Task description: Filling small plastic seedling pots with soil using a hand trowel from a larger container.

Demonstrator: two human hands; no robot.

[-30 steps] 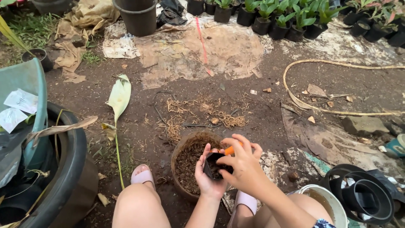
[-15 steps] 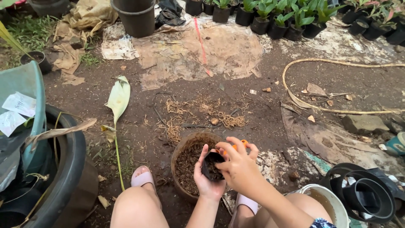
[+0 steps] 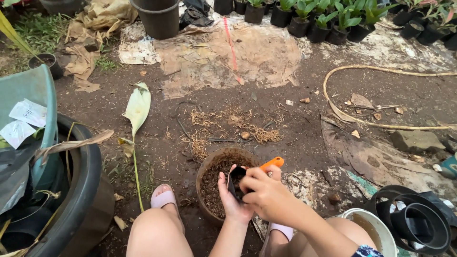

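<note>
Left hand (image 3: pixel 232 200) cups a small black pot (image 3: pixel 235 183) from the side, fingers curled round its wall and thumb up along the near edge, so the pot sits tilted in the palm, mouth turned toward the other hand. Right hand (image 3: pixel 264 192) comes across on top, fingers bunched and pressed over the pot's mouth, covering most of it; what lies under them is hidden. An orange handle (image 3: pixel 272 163) sticks out past the right knuckles, away from the body, angled up to the right; whether those fingers pinch it or it merely lies behind them, I cannot tell.

Both hands work directly over a brown pot of soil (image 3: pixel 214 183), its rim just under the left wrist side and its dark fill showing to the left of the grip. Beyond the grip, loose tan roots (image 3: pixel 228 128) lie scattered on the dirt. Near the right forearm sits a white bucket (image 3: pixel 376 231), and further right a stack of black pots (image 3: pixel 419 223). Off to the left of the grip, a pale long leaf (image 3: pixel 137 107) lies on the ground, with a pink sandal (image 3: pixel 163 197) close below the brown pot.
</note>
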